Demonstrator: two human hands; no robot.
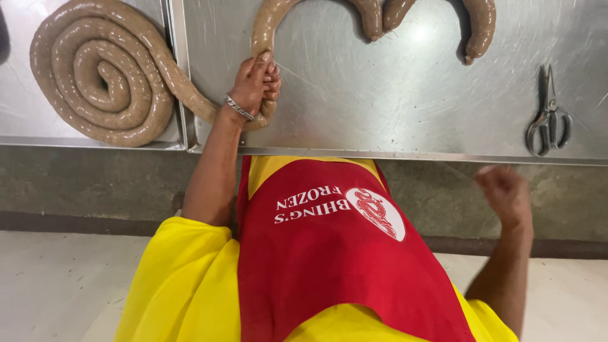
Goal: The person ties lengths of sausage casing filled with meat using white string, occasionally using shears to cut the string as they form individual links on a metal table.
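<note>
My left hand (254,83), with a metal bracelet on the wrist, grips a long pale brown sausage rope (265,28) on the steel table (405,95). To the left the rope winds into a large flat coil (101,73) on the adjoining steel surface. Beyond my grip it arches up out of the top edge and comes back down to a blunt end (372,22). A separate curved sausage piece (478,28) lies at the top right. My right hand (505,190) hangs below the table edge, blurred, fingers loosely curled, holding nothing.
Metal scissors (548,117) lie near the table's right front edge. I wear a yellow shirt and red apron (329,253). A grey wall panel and pale floor (57,285) lie below the table.
</note>
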